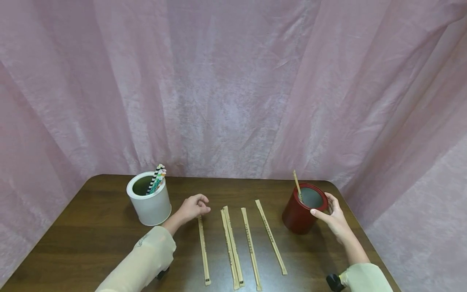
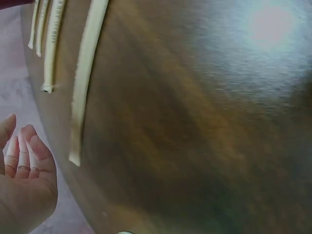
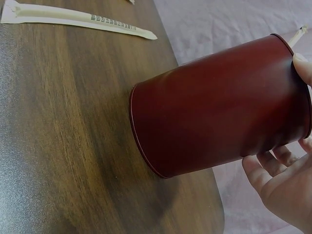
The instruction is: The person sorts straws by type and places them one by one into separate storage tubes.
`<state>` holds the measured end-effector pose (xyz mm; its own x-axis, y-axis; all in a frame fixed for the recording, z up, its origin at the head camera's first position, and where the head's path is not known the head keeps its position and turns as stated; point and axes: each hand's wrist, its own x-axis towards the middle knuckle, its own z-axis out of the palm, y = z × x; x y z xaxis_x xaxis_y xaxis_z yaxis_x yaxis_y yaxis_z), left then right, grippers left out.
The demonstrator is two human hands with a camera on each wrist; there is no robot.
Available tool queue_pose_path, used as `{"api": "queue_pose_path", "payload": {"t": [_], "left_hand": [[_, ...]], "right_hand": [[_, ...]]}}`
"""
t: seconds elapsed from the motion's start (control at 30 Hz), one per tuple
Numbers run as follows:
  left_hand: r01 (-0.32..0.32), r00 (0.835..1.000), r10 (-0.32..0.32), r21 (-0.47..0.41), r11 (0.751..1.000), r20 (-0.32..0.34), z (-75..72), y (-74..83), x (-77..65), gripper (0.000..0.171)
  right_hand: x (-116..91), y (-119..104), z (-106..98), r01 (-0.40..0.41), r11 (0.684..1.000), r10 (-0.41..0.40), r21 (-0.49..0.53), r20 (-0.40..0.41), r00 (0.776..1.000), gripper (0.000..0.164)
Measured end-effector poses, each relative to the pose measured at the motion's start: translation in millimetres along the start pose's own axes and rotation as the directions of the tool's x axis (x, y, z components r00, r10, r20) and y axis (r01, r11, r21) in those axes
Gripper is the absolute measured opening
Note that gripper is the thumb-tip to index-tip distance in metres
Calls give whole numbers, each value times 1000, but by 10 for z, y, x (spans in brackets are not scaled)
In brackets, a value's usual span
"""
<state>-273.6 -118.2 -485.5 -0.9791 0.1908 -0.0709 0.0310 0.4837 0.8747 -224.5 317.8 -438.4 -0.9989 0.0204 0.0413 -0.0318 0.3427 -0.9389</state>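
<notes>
In the head view my right hand (image 1: pixel 335 219) holds a dark red cylindrical holder (image 1: pixel 297 217), thumb at its rim and fingers around its far side. The right wrist view shows that red holder (image 3: pixel 214 107) tilted, its base near the tabletop. One slim stick (image 1: pixel 297 184) leans inside it and pokes above the rim. My left hand (image 1: pixel 193 207) hovers by the far end of the leftmost paper-wrapped stick (image 1: pixel 204 251). Nothing is between its loosely bent fingers; in the left wrist view this hand (image 2: pixel 29 185) appears apart from the wrapped sticks (image 2: pixel 85 78).
A white cylindrical holder (image 1: pixel 151 207) with patterned sticks (image 1: pixel 157 179) stands at the back left. Several paper-wrapped sticks, among them a close pair (image 1: pixel 232 247), a single one (image 1: pixel 251 247) and a slanted one (image 1: pixel 270 235), lie on the brown table (image 1: pixel 91 231). Pink curtain (image 1: pixel 226 89) hangs behind.
</notes>
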Motion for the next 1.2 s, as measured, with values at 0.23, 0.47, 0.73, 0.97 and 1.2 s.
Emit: {"api": "queue_pose_path", "payload": {"t": [0.23, 0.47, 0.73, 0.97, 1.2], "left_hand": [[32, 999, -31, 45, 998, -22, 26, -180, -55, 28], [21, 996, -5, 178, 984, -89, 82, -269, -86, 27], [66, 989, -22, 309, 949, -146, 106, -271, -121, 28], [92, 985, -36, 338, 937, -169, 129, -283, -129, 31], [86, 982, -12, 387, 918, -191, 140, -297, -125, 32]], "right_hand": [[2, -4, -6, -15, 1000, 15, -10, -4, 1000, 86], [7, -7, -11, -11, 1000, 10, -9, -7, 1000, 85], [6, 20, 1, 4, 1000, -5, -13, -21, 1000, 86], [7, 9, 2, 6, 1000, -6, -7, -7, 1000, 87], [12, -3, -2, -13, 1000, 13, -4, -1, 1000, 85]]}}
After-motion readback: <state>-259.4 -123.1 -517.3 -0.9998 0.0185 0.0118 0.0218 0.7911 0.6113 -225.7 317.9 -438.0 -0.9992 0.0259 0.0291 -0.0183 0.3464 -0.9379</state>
